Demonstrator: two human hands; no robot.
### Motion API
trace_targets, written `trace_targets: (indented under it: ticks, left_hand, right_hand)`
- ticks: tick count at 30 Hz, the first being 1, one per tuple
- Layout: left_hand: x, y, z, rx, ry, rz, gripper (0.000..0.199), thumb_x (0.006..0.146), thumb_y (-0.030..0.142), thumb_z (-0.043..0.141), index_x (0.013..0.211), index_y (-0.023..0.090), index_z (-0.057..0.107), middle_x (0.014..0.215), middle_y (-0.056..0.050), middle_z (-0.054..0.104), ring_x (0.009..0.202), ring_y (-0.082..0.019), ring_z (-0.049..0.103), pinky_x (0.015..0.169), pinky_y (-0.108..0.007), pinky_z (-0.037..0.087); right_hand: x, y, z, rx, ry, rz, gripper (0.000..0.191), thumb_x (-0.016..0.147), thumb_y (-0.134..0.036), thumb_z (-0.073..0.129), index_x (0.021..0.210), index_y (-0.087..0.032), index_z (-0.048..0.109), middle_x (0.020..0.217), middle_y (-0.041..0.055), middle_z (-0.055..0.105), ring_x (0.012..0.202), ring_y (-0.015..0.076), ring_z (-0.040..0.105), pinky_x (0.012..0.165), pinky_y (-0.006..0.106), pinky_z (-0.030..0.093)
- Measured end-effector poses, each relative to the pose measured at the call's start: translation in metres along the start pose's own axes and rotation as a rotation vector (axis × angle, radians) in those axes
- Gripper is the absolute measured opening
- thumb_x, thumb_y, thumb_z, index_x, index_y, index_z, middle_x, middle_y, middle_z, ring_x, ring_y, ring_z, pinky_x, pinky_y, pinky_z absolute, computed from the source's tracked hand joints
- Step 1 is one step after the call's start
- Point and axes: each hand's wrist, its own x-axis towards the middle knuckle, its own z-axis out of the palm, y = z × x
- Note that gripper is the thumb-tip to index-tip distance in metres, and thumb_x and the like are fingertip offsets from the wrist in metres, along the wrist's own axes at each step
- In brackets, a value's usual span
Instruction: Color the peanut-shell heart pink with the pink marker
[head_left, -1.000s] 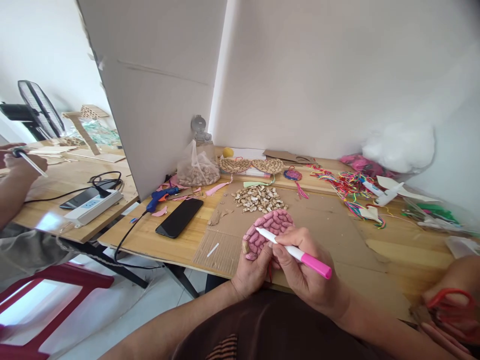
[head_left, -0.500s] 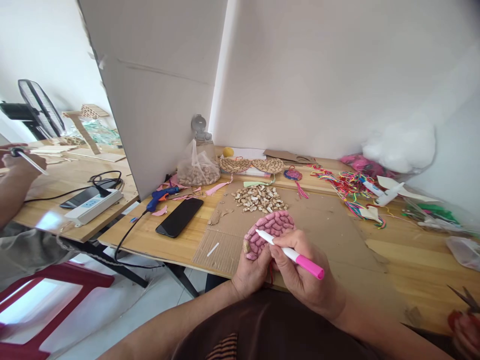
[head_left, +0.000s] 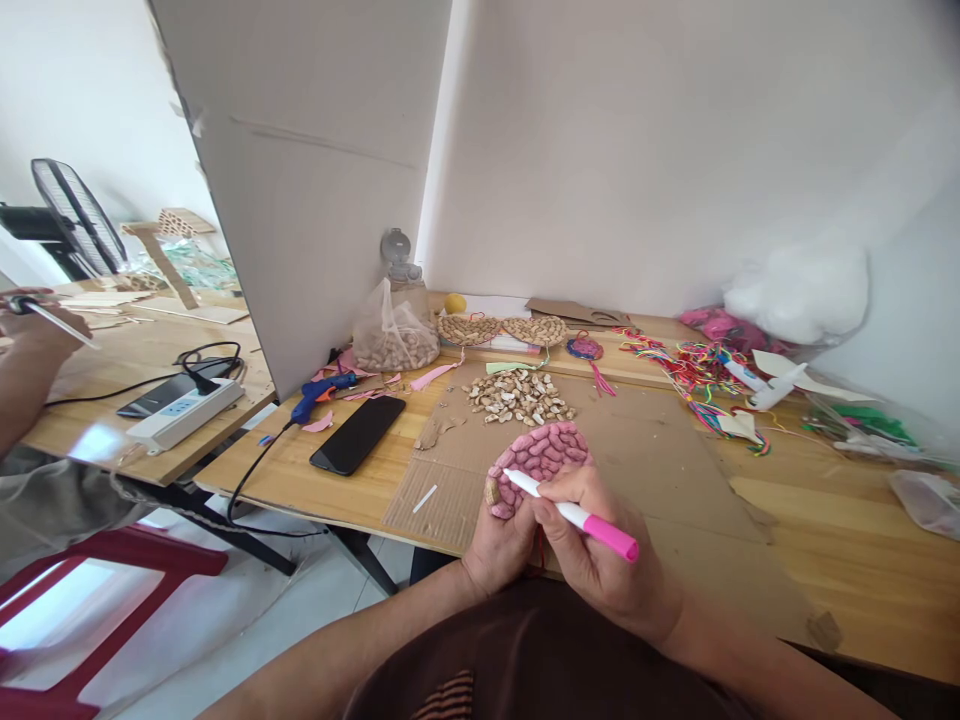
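My left hand (head_left: 501,550) grips from below a fan-shaped piece covered in peanut shells (head_left: 546,448). Most of its shells are coloured pink; one at the lower left edge is still natural tan. In my right hand (head_left: 607,545) is a white marker pen (head_left: 564,508) with a pink end, held like a pencil. Its tip rests on or just over the shells at the left side of the piece. The fingers of my left hand are mostly hidden behind the piece and my right hand.
Loose peanut shells (head_left: 519,397) lie on a cardboard sheet (head_left: 645,470). To the left are a phone (head_left: 358,435), a blue glue gun (head_left: 319,397) and a bag of peanuts (head_left: 396,335). Coloured cords (head_left: 697,385) lie right. A co-worker's hand (head_left: 45,325) holds a tool far left.
The marker tip has moved slightly left and down across the shells, my right hand going with it. At the lower right, another hand with scissors has gone out of view.
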Motion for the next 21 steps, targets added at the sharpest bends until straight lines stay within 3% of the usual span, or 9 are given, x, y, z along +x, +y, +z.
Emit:
trace_targets:
  ticks: [6,10,16,21]
  left_hand:
    - [-0.0015,-0.0058,-0.0059,0.083,-0.013,0.004,0.048,0.093,0.043,0.063,0.135,0.020,0.055,0.110,-0.012,0.073,0.116,-0.027,0.066,0.110,-0.046,0.046]
    - [-0.0017,-0.0040,-0.0064,0.086,0.006,-0.002,0.053,0.087,0.048,0.070,0.132,0.022,0.057,0.113,-0.011,0.073,0.116,-0.027,0.065,0.110,-0.045,0.046]
    - [-0.0016,-0.0065,-0.0071,0.089,-0.025,-0.031,0.045,0.092,0.047,0.064,0.129,0.022,0.061,0.101,-0.010,0.075,0.104,-0.027,0.069,0.105,-0.046,0.050]
    - [-0.0027,-0.0092,-0.0078,0.073,0.007,0.028,0.046,0.092,0.042,0.066,0.132,0.022,0.059,0.109,-0.010,0.075,0.115,-0.027,0.066,0.111,-0.044,0.045]
  right_hand:
    - [0.0018,0.0059,-0.0035,-0.012,0.050,0.024,0.006,0.097,-0.019,0.054,0.102,-0.021,0.056,0.081,0.0015,0.065,0.073,0.0156,0.068,0.067,0.025,0.054]
    - [0.0027,0.0021,-0.0017,-0.023,0.027,-0.013,0.005,0.097,-0.020,0.053,0.101,-0.022,0.056,0.084,0.0033,0.067,0.077,0.0172,0.069,0.069,0.027,0.056]
    - [0.0035,0.0037,-0.0026,-0.007,0.047,0.029,0.005,0.096,-0.018,0.054,0.099,-0.022,0.055,0.079,0.0004,0.063,0.067,0.0143,0.065,0.064,0.025,0.055]
    - [0.0020,0.0074,-0.0021,-0.002,0.036,-0.002,0.008,0.096,-0.018,0.054,0.102,-0.022,0.056,0.084,0.0031,0.066,0.079,0.0176,0.069,0.070,0.027,0.056]
